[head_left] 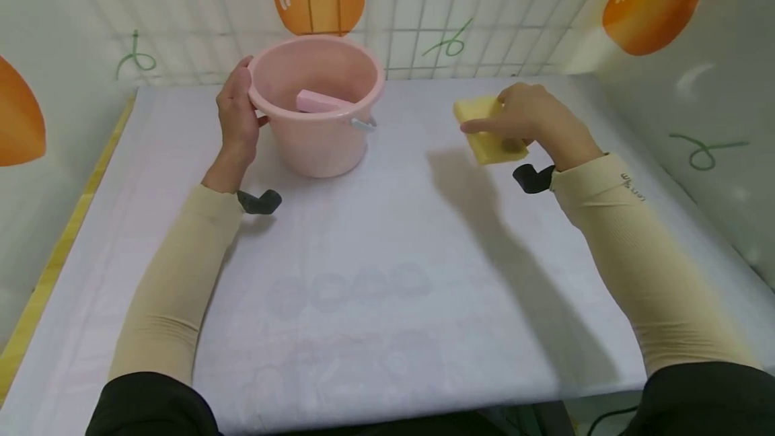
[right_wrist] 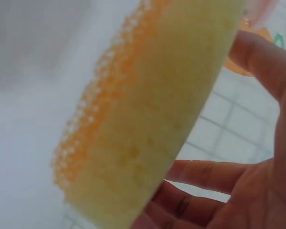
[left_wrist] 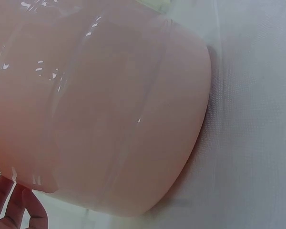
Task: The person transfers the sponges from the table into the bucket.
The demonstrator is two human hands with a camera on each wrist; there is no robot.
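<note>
— Left hand (head_left: pixel 237 113)?
— Gripping pink bucket (head_left: pixel 317 106) rim, fingers curled; pink sponge (head_left: pixel 319 101) inside.
— Right hand (head_left: pixel 533 120)?
— Pinching yellow sponge (head_left: pixel 487 133) in curled fingers, just above white table (head_left: pixel 387 268).

Yellow sponge (head_left: pixel 487 130) with seemingly orange-netted edge, lifted off the cloth; upright pink bucket (head_left: pixel 317 110), pink block inside.

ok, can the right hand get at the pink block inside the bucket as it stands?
Probably not yet: the right hand already holds a yellow sponge. The bucket is open-topped, and the pink block lies uncovered.
</note>
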